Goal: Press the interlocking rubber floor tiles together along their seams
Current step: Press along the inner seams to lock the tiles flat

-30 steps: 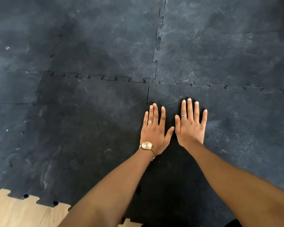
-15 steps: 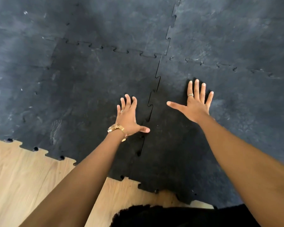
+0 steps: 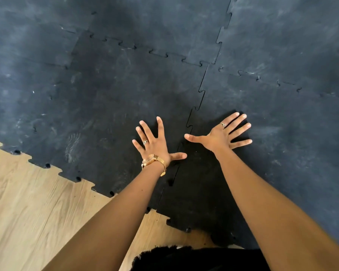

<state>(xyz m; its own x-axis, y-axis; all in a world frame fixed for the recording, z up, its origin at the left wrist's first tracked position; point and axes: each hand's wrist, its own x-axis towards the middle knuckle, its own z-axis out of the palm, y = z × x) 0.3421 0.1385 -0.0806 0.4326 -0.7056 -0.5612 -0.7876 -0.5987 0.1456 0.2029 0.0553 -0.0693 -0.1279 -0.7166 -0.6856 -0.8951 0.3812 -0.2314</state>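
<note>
Black interlocking rubber tiles cover the floor. A jigsaw seam (image 3: pixel 196 106) runs from the tile junction down between my hands. My left hand (image 3: pixel 156 142), with a gold watch and a ring, lies flat with fingers spread on the left tile (image 3: pixel 110 106), its thumb reaching the seam. My right hand (image 3: pixel 221 133), also ringed, lies flat and spread on the right tile (image 3: pixel 282 143), thumb pointing toward the seam. Neither hand holds anything. A cross seam (image 3: pixel 155 52) runs left and right beyond them.
Bare wooden floor (image 3: pixel 27 212) shows at the lower left, along the toothed outer edge of the tiles (image 3: pixel 47 165). Dark clothing (image 3: pixel 184 259) fills the bottom middle of the view.
Both hands were side by side with fingers together a second ago; they have parted to either side of the seam and spread their fingers. The view has shifted back, showing more wooden floor.
</note>
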